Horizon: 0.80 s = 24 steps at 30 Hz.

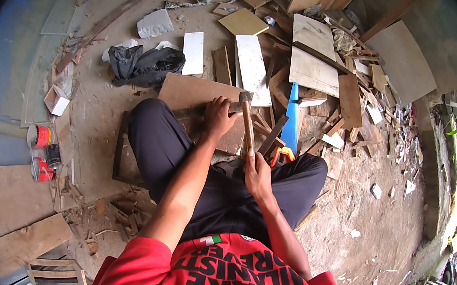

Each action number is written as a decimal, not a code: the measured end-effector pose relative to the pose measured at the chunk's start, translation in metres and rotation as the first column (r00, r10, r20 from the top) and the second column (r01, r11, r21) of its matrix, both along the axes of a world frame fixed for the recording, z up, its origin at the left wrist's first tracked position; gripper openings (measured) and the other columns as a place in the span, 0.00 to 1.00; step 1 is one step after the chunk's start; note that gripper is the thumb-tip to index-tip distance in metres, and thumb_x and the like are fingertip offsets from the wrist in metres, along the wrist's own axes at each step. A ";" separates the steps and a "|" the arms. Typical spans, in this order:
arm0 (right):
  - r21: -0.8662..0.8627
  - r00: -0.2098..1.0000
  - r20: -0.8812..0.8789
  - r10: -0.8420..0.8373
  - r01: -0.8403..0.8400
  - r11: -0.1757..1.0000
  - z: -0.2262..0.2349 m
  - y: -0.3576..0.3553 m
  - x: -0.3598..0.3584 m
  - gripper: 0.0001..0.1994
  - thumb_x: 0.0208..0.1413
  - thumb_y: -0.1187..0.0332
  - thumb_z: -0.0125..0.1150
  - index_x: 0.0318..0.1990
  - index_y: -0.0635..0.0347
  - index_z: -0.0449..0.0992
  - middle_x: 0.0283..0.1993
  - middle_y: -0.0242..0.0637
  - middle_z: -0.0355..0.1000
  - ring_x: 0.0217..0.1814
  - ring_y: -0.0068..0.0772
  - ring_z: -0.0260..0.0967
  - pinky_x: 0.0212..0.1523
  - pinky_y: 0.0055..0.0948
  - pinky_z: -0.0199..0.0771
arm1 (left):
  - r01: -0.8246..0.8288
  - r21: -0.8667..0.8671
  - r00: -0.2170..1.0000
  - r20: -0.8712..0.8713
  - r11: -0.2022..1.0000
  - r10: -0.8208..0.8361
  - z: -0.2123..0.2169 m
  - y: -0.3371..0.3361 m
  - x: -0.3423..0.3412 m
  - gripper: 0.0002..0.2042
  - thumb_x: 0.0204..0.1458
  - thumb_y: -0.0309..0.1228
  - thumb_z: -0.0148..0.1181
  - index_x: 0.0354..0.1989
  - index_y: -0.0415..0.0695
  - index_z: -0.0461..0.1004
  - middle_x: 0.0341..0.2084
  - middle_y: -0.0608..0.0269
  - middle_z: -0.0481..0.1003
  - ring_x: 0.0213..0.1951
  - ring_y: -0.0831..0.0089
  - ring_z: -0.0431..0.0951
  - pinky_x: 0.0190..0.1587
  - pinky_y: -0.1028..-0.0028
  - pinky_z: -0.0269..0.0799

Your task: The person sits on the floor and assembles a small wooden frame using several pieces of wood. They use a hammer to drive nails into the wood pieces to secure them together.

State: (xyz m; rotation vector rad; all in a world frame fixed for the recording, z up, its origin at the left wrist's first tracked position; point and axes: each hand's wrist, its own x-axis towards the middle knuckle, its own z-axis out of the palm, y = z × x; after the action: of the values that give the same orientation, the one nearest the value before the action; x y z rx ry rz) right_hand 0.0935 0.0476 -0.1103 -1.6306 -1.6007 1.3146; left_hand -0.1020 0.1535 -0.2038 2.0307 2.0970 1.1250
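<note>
My right hand [258,174] is wrapped round the wooden handle of a hammer [248,128]. The hammer's metal head is at the far end, just right of my left fingers. My left hand [221,116] curls over a narrow dark wooden strip [236,108] and rests on a brown board [192,90] in front of my crossed legs. The strip is partly hidden under the fingers. Close to my right knee stands a handsaw [292,119] with a blue blade and an orange handle. A dark flat piece [273,135] leans between hammer and saw.
Wood offcuts [355,101] are heaped at the far right. Black plastic bags [149,66], a white panel [193,53] and a pale block [155,23] lie at the far left. Red and black cans [42,152] stand at left. Rough wall [430,169] borders the right.
</note>
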 end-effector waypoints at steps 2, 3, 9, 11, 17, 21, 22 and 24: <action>-0.052 0.996 -0.091 0.005 -0.009 0.999 0.019 0.000 -0.002 0.22 0.71 0.50 0.45 0.34 0.62 0.68 0.21 0.30 0.62 0.23 0.20 0.58 0.24 0.26 0.59 | -0.009 -0.005 1.000 0.005 1.000 0.009 0.003 0.000 0.001 0.22 0.43 0.43 0.73 0.44 0.46 0.75 0.40 0.57 0.75 0.46 0.55 0.74 0.50 0.58 0.69; -0.083 0.991 -0.136 0.003 -0.014 0.996 0.030 -0.001 -0.003 0.22 0.71 0.50 0.45 0.34 0.61 0.68 0.22 0.29 0.61 0.23 0.20 0.58 0.24 0.25 0.58 | -0.011 -0.012 1.000 0.008 1.000 0.011 0.003 0.000 0.002 0.22 0.43 0.44 0.73 0.44 0.46 0.75 0.40 0.57 0.75 0.46 0.55 0.74 0.50 0.58 0.69; 0.282 0.988 -0.135 0.079 -0.038 0.959 0.065 0.002 -0.009 0.17 0.72 0.57 0.45 0.39 0.64 0.65 0.21 0.35 0.61 0.22 0.26 0.58 0.24 0.32 0.61 | -0.029 0.006 0.999 0.026 1.000 0.028 0.007 -0.004 0.002 0.22 0.44 0.43 0.72 0.44 0.46 0.75 0.40 0.57 0.75 0.47 0.55 0.74 0.51 0.58 0.68; 0.257 0.997 -0.062 0.043 -0.026 0.966 0.043 0.000 -0.010 0.17 0.72 0.57 0.46 0.39 0.66 0.65 0.20 0.40 0.60 0.21 0.31 0.59 0.25 0.36 0.62 | -0.020 0.006 0.999 0.034 1.000 0.020 0.009 -0.003 0.003 0.22 0.43 0.42 0.73 0.44 0.46 0.75 0.39 0.57 0.75 0.46 0.56 0.74 0.51 0.58 0.68; 0.019 0.999 0.035 0.010 -0.011 1.000 0.029 0.006 -0.005 0.24 0.70 0.51 0.46 0.37 0.69 0.69 0.23 0.58 0.69 0.27 0.62 0.71 0.30 0.50 0.66 | -0.033 -0.026 0.999 0.025 0.999 0.034 0.006 0.002 0.000 0.21 0.41 0.40 0.74 0.42 0.46 0.76 0.38 0.57 0.76 0.45 0.56 0.75 0.50 0.59 0.69; 0.112 0.999 0.009 0.043 -0.044 0.993 0.042 0.006 -0.006 0.24 0.71 0.51 0.44 0.37 0.68 0.70 0.22 0.55 0.68 0.25 0.55 0.70 0.29 0.46 0.66 | -0.031 0.032 0.998 0.060 0.999 0.029 0.010 0.000 0.002 0.21 0.40 0.40 0.75 0.41 0.46 0.76 0.38 0.58 0.76 0.45 0.56 0.75 0.49 0.59 0.69; 0.103 0.999 0.025 0.044 -0.047 0.994 0.034 0.007 -0.006 0.24 0.71 0.51 0.43 0.37 0.68 0.70 0.22 0.53 0.68 0.25 0.51 0.70 0.29 0.44 0.66 | -0.025 0.026 0.997 0.076 0.999 0.023 0.010 0.001 0.003 0.21 0.40 0.41 0.75 0.42 0.46 0.77 0.38 0.59 0.76 0.45 0.56 0.75 0.49 0.59 0.69; 0.071 0.997 0.057 0.048 -0.052 0.996 0.019 0.007 -0.004 0.24 0.71 0.51 0.43 0.38 0.68 0.71 0.22 0.49 0.68 0.25 0.43 0.70 0.28 0.41 0.67 | -0.031 0.008 0.999 0.044 0.999 0.031 0.010 0.000 0.003 0.21 0.41 0.40 0.74 0.43 0.47 0.77 0.39 0.59 0.77 0.46 0.56 0.76 0.50 0.59 0.70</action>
State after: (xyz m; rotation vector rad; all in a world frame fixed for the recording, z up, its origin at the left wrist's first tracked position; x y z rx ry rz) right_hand 0.0898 0.0546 -0.0916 -1.6056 -1.7124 1.2308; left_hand -0.0985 0.1540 -0.1937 1.9652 2.1136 1.1743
